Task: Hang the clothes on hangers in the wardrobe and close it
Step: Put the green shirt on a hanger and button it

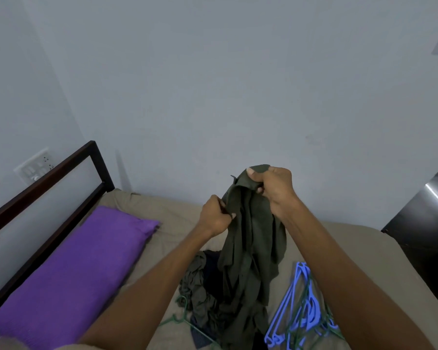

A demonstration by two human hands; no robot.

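Hands, 2, left [216,215] and right [273,189], gripping 1 green shirt [250,238]

Clothes pile [200,289] partly hidden behind held olive shirt [250,248], blue hangers [296,306] cut off at five o'clock, switch plate [34,166] at nine o'clock blurred

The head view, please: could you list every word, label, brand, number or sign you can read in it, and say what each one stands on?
No readable text in this view.
Dark green shirt, held up by both hands: no tag or print shows.
Blue hangers: no marking to read.
Switch panel on the wall: too small and blurred to tell any lettering.
Purple pillow: plain.
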